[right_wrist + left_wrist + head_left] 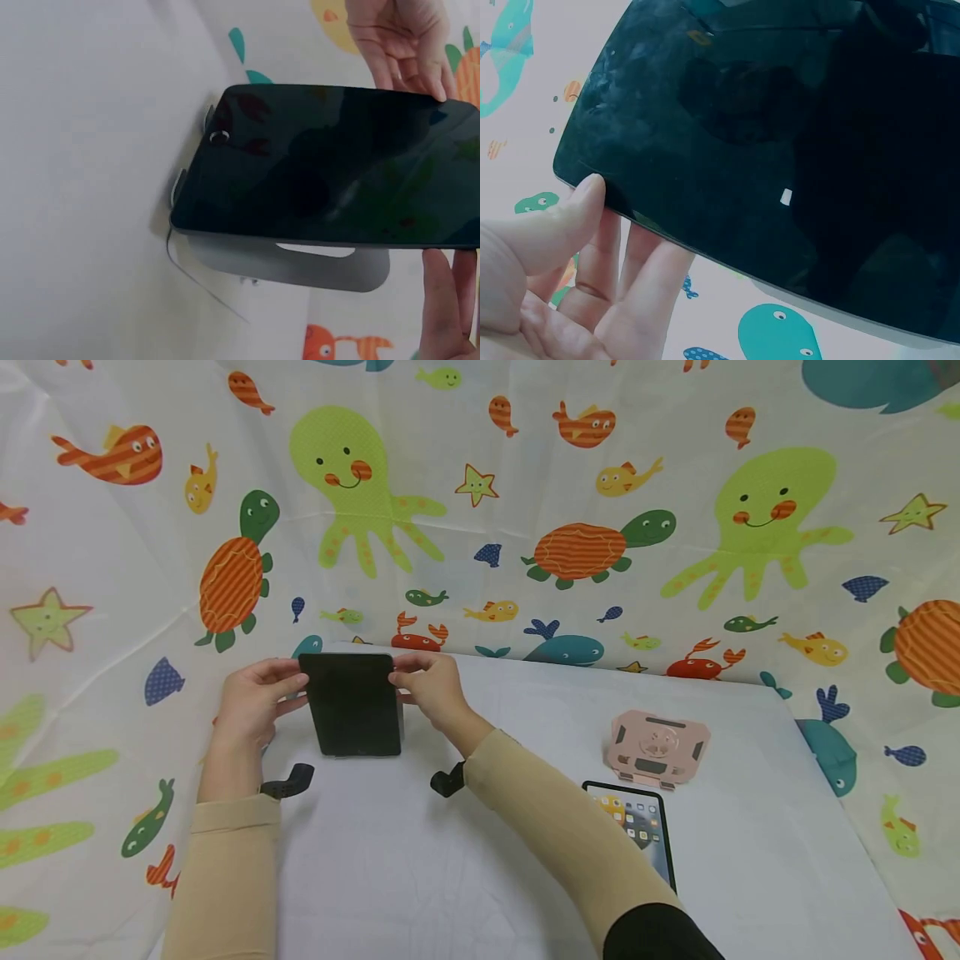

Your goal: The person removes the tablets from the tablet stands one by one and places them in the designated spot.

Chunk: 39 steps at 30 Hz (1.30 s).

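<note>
A dark-screened tablet (356,706) stands nearly upright toward the back left of the white table, its round home button at the lower edge. Behind it, the right wrist view shows a grey stand (345,270), with two small hooks beside the tablet's lower edge. Whether that edge rests in the hooks, I cannot tell. My left hand (251,702) pinches the tablet's upper left edge, thumb in front and fingers behind. On the opposite edge, my right hand (438,689) pinches it near the top. Most of the stand is hidden by the tablet.
To the right lies a pink tablet case (660,747). Nearer me, a second tablet (652,843) with a lit screen of icons is partly covered by my right sleeve. A sea-animal printed cloth (465,560) hangs behind the table (480,827). A thin cable (199,277) trails by the stand.
</note>
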Tool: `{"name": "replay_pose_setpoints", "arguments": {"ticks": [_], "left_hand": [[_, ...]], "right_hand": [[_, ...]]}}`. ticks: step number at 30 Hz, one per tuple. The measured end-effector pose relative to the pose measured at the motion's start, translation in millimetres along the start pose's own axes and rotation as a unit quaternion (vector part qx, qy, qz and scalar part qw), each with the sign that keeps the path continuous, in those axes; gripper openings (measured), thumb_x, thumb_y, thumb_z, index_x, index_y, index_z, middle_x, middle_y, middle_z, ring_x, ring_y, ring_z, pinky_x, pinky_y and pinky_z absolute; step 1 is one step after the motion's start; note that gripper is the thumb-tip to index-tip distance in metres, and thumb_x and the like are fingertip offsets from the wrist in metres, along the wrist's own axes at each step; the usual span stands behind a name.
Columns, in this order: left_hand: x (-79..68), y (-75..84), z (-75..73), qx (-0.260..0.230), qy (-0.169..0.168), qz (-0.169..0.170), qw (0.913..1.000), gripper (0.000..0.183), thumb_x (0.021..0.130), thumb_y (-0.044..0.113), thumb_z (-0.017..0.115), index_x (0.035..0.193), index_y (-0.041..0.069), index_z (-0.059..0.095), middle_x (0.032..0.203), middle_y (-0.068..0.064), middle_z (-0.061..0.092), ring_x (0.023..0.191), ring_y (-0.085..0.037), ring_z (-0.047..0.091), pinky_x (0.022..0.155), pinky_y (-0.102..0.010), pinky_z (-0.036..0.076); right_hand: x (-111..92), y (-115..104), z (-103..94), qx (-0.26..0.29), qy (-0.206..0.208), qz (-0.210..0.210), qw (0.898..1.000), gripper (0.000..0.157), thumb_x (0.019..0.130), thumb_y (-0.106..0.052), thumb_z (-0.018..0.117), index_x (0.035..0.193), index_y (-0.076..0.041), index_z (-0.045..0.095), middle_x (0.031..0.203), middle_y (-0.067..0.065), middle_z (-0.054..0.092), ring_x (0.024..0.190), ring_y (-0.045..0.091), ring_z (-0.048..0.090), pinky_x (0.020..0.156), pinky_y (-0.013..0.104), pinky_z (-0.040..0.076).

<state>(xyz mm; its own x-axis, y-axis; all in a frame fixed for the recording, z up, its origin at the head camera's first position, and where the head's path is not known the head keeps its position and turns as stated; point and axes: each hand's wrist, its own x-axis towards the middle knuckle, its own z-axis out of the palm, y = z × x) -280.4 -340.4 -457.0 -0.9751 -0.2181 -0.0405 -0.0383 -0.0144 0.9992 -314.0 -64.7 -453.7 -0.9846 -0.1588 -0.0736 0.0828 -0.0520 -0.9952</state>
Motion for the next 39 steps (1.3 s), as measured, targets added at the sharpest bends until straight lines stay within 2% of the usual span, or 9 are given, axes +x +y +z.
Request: {"name": "replay_pose_setpoints", "arguments": {"ticks": [4,9,18,22,28,33,39], "left_hand": [[-0.6,2.2,1.0,0.006,0.0,0.013,0.9999,0.027,0.096,0.007,0.08,0.123,0.01,0.077,0.096,0.008,0.073,0.084,-0.005,0.074,0.07,-0.024,0.066],[-2.7,4.5,2.0,0.02,-0.003,0.01,0.9997,0.027,0.097,0.011,0.08,0.124,0.011,0.075,0.097,0.008,0.072,0.085,-0.004,0.074,0.07,-0.023,0.066],[-6.7,10.7,3.9,0.026,-0.043,0.016,0.9986,0.019,0.098,0.006,0.077,0.116,0.011,0.073,0.094,0.007,0.072,0.083,-0.005,0.073,0.068,-0.026,0.066],[-8.6,12.2,4.8,0.067,-0.049,0.01,0.9965,0.018,0.101,0.007,0.075,0.118,0.011,0.071,0.092,0.012,0.071,0.084,-0.005,0.072,0.07,-0.026,0.067],[-11.0,9.7,6.2,0.137,-0.048,0.0,0.9894,0.027,0.102,0.017,0.075,0.127,0.007,0.067,0.101,0.009,0.065,0.091,-0.004,0.069,0.075,-0.025,0.067],[-11.9,6.0,7.6,0.153,-0.057,-0.011,0.9866,0.032,0.103,0.02,0.075,0.13,0.007,0.065,0.102,0.011,0.065,0.094,-0.004,0.068,0.077,-0.025,0.067],[-13.9,1.9,9.7,0.172,-0.064,-0.027,0.9826,0.038,0.103,0.025,0.075,0.134,0.008,0.063,0.102,0.012,0.067,0.095,-0.006,0.068,0.079,-0.026,0.067]], "right_hand": [[0.2,-2.8,-2.1,0.004,-0.006,0.007,1.0,0.012,0.095,-0.006,0.081,0.105,-0.014,0.082,0.098,0.004,0.075,0.086,0.017,0.076,0.09,0.051,0.067],[0.5,-5.0,-5.4,0.013,-0.014,0.01,1.0,0.012,0.095,-0.006,0.081,0.105,-0.013,0.082,0.101,0.003,0.076,0.087,0.018,0.077,0.091,0.052,0.066],[-0.6,-6.2,-11.2,0.012,-0.014,0.021,1.0,0.011,0.096,-0.008,0.081,0.104,-0.015,0.081,0.105,0.003,0.079,0.092,0.021,0.078,0.096,0.059,0.064],[-0.7,-4.7,-13.1,0.005,-0.018,0.022,1.0,0.011,0.096,-0.01,0.081,0.104,-0.017,0.081,0.104,0.003,0.079,0.092,0.021,0.079,0.091,0.056,0.066],[-1.0,-0.5,-15.2,-0.005,-0.02,0.023,1.0,0.01,0.096,-0.008,0.081,0.103,-0.015,0.081,0.101,0.005,0.079,0.087,0.019,0.079,0.08,0.047,0.069],[-3.3,4.1,-18.5,-0.004,-0.022,0.03,0.999,0.011,0.097,-0.007,0.079,0.105,-0.014,0.081,0.098,0.006,0.08,0.085,0.019,0.079,0.073,0.04,0.069],[-6.1,10.2,-21.2,-0.003,-0.017,0.047,0.999,0.012,0.098,-0.01,0.079,0.109,-0.014,0.081,0.099,0.007,0.079,0.087,0.02,0.08,0.072,0.037,0.069]]}}
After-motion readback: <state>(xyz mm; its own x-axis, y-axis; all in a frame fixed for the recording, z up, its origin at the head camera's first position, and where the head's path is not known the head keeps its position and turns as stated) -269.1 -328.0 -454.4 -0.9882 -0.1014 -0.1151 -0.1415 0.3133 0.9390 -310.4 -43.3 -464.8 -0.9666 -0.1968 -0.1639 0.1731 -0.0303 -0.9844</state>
